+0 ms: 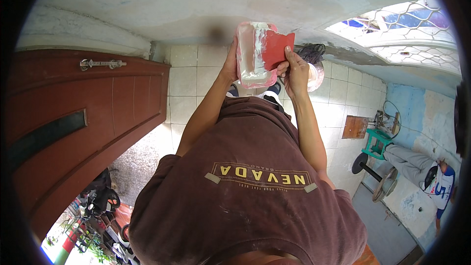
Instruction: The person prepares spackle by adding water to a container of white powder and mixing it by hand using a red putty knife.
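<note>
A shallow pink tray [248, 51] with white putty smeared inside is held up in front of me at the top middle. My left hand [230, 64] grips its left side, the fingers mostly hidden behind it. With my right hand [296, 71] I pinch a red flat putty scraper [275, 50] by its right edge, thumb on top. The scraper lies over the right part of the tray, and white putty [260, 44] coats its left edge. The tray's floor beneath the scraper is hidden.
A patchy plastered wall [186, 0] rises ahead. To the left is a brown door [122, 93]. A pale bucket [315, 76] and dark bundle [312, 52] stand right of my feet on the tiles [184, 78]. Farther right are a green stool [377, 143] and a person [424, 174].
</note>
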{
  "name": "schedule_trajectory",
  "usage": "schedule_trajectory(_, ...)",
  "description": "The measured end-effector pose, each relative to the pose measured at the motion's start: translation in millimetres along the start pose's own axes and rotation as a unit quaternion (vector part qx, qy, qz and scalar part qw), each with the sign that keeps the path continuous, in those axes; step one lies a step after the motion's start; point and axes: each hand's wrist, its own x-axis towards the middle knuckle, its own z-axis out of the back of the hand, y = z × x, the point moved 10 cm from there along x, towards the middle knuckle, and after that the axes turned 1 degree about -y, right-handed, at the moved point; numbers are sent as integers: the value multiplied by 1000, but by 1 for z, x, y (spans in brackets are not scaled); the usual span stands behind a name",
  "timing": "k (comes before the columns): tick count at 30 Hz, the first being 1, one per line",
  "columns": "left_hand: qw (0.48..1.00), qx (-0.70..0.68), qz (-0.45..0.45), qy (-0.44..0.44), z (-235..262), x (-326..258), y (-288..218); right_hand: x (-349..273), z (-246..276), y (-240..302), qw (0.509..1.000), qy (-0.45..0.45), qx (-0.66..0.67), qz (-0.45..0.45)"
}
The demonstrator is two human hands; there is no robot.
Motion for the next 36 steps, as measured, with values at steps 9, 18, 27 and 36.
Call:
schedule_trajectory(9,998,55,22,-7,14,3,12,7,5,8,998,-41,35,-27)
schedule_trajectory(18,999,17,-11,30,-18,-2,0,17,10,6,998,-21,-5,-58)
schedule_trajectory(27,999,0,-25,36,-24,1,-3,6,7,-6,996,-8,1,-84)
schedule_trajectory(36,999,34,1,20,-14,-5,3,5,13,-13,994,-33,28,-99)
